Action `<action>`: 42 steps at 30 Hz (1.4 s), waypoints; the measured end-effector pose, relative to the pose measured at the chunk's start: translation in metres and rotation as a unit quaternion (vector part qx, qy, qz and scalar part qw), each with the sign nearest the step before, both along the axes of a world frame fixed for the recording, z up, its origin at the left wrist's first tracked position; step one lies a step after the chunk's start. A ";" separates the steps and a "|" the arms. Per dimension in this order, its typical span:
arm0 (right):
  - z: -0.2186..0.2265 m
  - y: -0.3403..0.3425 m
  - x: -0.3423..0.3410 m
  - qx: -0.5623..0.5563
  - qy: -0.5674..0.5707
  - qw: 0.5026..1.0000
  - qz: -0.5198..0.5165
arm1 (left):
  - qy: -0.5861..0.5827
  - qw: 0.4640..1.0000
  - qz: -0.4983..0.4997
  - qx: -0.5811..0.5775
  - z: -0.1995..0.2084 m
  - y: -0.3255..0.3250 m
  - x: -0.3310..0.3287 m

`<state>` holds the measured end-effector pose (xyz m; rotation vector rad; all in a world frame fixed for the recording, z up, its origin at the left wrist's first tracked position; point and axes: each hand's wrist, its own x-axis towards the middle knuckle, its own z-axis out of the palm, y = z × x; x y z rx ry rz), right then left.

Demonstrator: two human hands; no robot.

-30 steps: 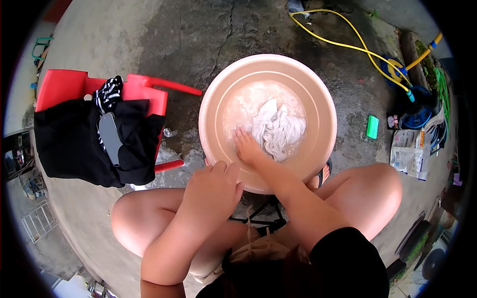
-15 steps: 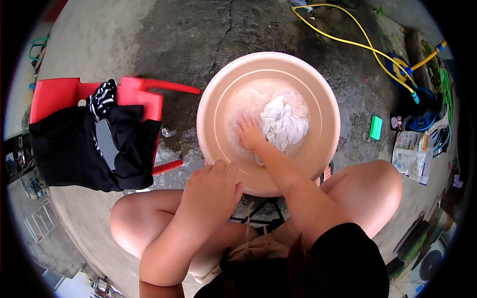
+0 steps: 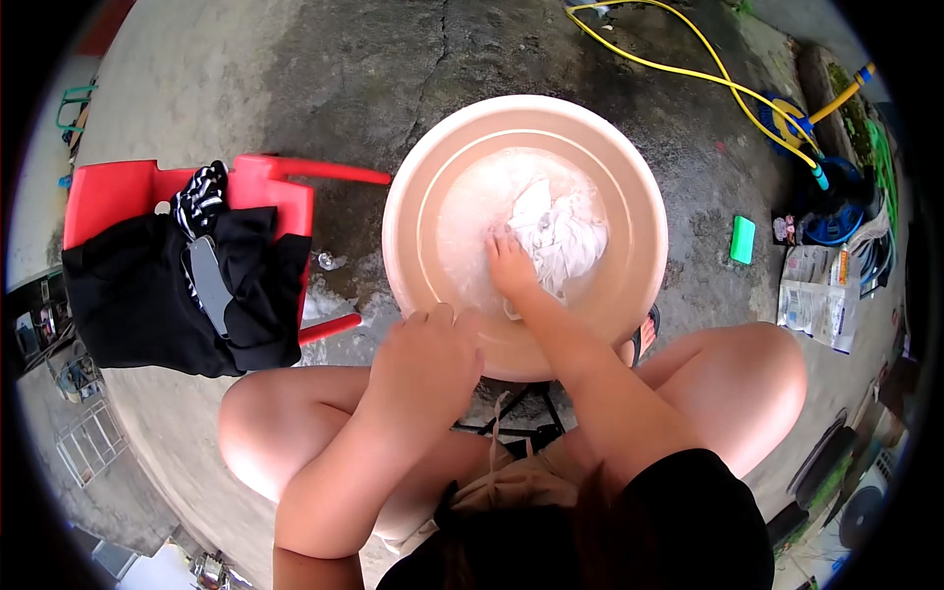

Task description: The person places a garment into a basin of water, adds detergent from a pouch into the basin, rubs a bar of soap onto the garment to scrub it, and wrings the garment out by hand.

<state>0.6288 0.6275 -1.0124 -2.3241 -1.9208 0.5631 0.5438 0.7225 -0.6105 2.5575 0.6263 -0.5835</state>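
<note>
A wide pink-beige plastic basin (image 3: 403, 202) stands before me, holding cloudy, sudsy water. In the water, right of centre, lies a bunched white cloth (image 3: 565, 241). My right hand (image 3: 511, 265) reaches in with its fingers stretched and slightly apart, their tips against the cloth's left side. It grasps nothing that I can see. Over the basin's near left rim is my left hand (image 3: 430, 356), back upward and fingers curled down. The hand itself covers that stretch of rim, so what it holds, if anything, is hidden.
To the left is a red plastic chair (image 3: 108, 202) with black clothing (image 3: 128, 305) and a dark phone (image 3: 208, 275) on it. On the right lie a green soap bar (image 3: 742, 240), a printed plastic bag (image 3: 816, 295) and a yellow hose (image 3: 678, 74). The concrete floor (image 3: 344, 59) is wet.
My right hand has moved right, from the open water up to the cloth's left side. My left hand stays curled over the near rim. The view has shifted slightly.
</note>
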 end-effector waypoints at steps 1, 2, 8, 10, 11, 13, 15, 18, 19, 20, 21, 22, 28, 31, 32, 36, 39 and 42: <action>0.004 -0.001 -0.001 -0.012 -0.058 0.997 -0.057 | 0.001 1.000 0.000 0.001 -0.001 -0.002 -0.001; 0.010 -0.007 -0.004 -0.011 -0.057 0.997 -0.058 | 0.004 1.000 -0.005 -0.008 -0.003 -0.005 -0.002; 0.039 -0.036 0.019 0.014 -0.076 0.996 0.046 | -0.001 0.999 -0.036 -0.017 -0.007 -0.016 0.006; 0.076 -0.033 0.035 -0.191 -0.038 0.957 0.213 | 0.009 0.999 -0.042 0.003 -0.009 -0.020 0.009; 0.074 -0.036 0.043 -0.192 -0.043 0.958 0.206 | 0.014 0.999 -0.051 -0.004 -0.013 -0.022 0.010; 0.074 -0.041 0.057 -0.072 0.008 0.996 -0.055 | 0.012 0.998 -0.063 -0.009 -0.018 -0.028 0.016; 0.113 -0.046 0.055 -0.116 0.038 0.977 -0.173 | 0.079 0.994 -0.069 -0.012 -0.021 -0.032 0.012; 0.097 -0.071 0.047 -0.145 0.054 0.955 -0.254 | 0.073 0.995 -0.052 -0.046 -0.024 -0.040 0.012; 0.080 -0.074 0.046 -0.129 0.059 0.954 -0.265 | 0.065 0.996 -0.049 -0.038 -0.030 -0.040 0.015; 0.067 -0.073 0.047 -0.112 0.064 0.953 -0.274 | 0.060 0.995 -0.057 -0.053 -0.039 -0.039 0.017; 0.055 -0.082 0.060 -0.104 0.051 0.952 -0.284 | 0.048 0.993 -0.079 -0.073 -0.047 -0.041 0.029; 0.046 -0.088 0.071 -0.064 0.121 0.934 -0.331 | 0.034 0.993 -0.088 -0.069 -0.053 -0.039 0.038; 0.132 -0.038 0.066 0.087 0.426 0.778 -0.454 | 0.093 0.974 -0.005 -0.208 -0.120 0.013 0.015; 0.220 -0.010 0.061 0.158 0.577 0.716 -0.359 | 0.149 0.897 0.257 -0.327 -0.108 0.022 -0.001; 0.251 -0.003 0.061 0.178 0.601 0.704 -0.334 | 0.096 0.871 0.333 -0.347 -0.100 0.022 -0.006; 0.343 0.021 0.078 0.219 0.646 0.685 -0.257 | 0.011 0.757 0.520 -0.395 -0.069 0.022 -0.003; 0.417 0.027 0.072 0.259 0.658 0.676 -0.210 | -0.091 0.627 0.517 -0.576 -0.049 0.031 -0.005; 0.458 0.022 0.066 0.259 0.683 0.662 -0.169 | -0.261 0.510 0.351 -0.741 -0.020 0.027 -0.013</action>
